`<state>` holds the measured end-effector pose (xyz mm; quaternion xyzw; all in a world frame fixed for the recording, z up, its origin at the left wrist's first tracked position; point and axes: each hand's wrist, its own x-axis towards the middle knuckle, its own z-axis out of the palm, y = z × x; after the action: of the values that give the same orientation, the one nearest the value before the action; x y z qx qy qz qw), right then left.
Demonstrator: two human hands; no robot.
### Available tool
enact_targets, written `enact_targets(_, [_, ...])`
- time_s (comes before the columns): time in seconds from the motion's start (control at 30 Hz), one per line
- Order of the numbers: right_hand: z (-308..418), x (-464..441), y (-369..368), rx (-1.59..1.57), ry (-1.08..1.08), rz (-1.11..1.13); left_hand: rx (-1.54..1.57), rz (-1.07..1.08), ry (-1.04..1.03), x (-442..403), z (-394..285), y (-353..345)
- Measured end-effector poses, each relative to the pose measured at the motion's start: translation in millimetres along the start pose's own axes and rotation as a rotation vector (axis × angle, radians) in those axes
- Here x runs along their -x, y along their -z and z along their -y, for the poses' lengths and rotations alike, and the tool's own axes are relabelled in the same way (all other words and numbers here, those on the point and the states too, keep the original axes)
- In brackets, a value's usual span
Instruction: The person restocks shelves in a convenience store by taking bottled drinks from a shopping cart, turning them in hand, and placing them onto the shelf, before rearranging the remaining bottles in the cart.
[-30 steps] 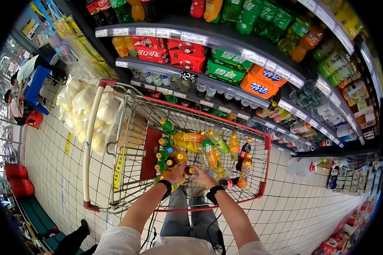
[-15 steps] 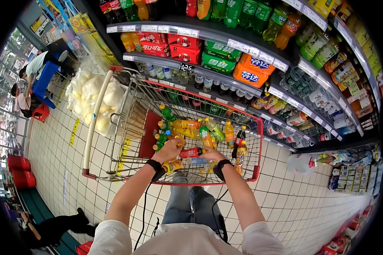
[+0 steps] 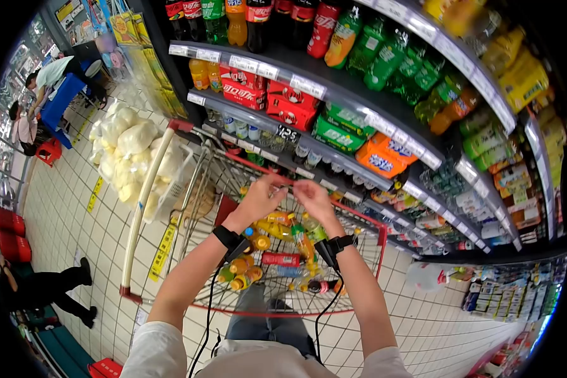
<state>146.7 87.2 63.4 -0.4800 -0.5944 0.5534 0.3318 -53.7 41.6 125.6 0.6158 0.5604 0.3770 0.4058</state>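
Both hands are raised above the far red rail of a shopping cart point(image 3: 382, 252), their fingertips almost meeting. My left hand point(image 3: 261, 196) has its fingers curled into a pinch; anything between them is too small to tell. My right hand point(image 3: 314, 200) is bent the same way beside it, its hold also unclear. Below them, a red-labelled bottle point(image 3: 281, 259) lies on its side in the cart. Around it are orange and yellow drink bottles, a green-capped bottle point(image 3: 301, 238) and a dark cola bottle point(image 3: 321, 286). My forearms cover part of the load.
Shelves point(image 3: 346, 183) of bottles and multipacks curve along the cart's far side. Bags of pale yellow items point(image 3: 129, 148) stand beyond the handle point(image 3: 146, 195). A person in black point(image 3: 50, 290) is at the left; two people are near a blue table point(image 3: 63, 104) farther back.
Both hands have moved up and away from the bottles to the far rail. The red-labelled bottle, between my hands before, now lies in the cart. The view has shifted, and the person in black has moved left.
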Motion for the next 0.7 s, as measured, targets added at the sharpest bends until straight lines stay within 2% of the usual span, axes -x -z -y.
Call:
enact_targets(0.03, [41.5,-21.2,3.6,0.018,0.122,-0.067,0.005,-0.08,-0.098,-23.1,-17.0,12.6])
enact_targets(0.17, [166.0,-111.3,27.7,0.003,0.304,-0.235,-0.069,-0.262,-0.307,-122.6,-66.1,58.9])
enact_targets(0.2, [192.2,-132.2,35.1,0.015,0.345,-0.252,-0.12,-0.288,-0.303,-143.7,-81.1,70.0])
enact_targets(0.23, [217.1,-152.0,42.3,0.027,0.387,-0.268,-0.161,-0.359,-0.431,-164.5,-90.6,79.3])
enact_targets(0.33, [281.9,-202.4,57.3,0.128,0.403,-0.342,-0.137,-0.362,-0.46,-228.4,-105.2,91.3])
enact_targets(0.43, [318.0,-250.0,69.5,0.269,0.418,-0.347,-0.093,-0.384,-0.424,-271.5,-113.8,93.6])
enact_targets(0.53, [340.3,-283.3,72.2,0.367,0.385,-0.324,0.014,-0.199,-0.358,-304.0,-120.3,101.9])
enact_targets(0.7, [354.5,-319.2,72.1,0.442,0.318,-0.346,0.015,-0.258,-0.36,-355.8,-105.8,95.6])
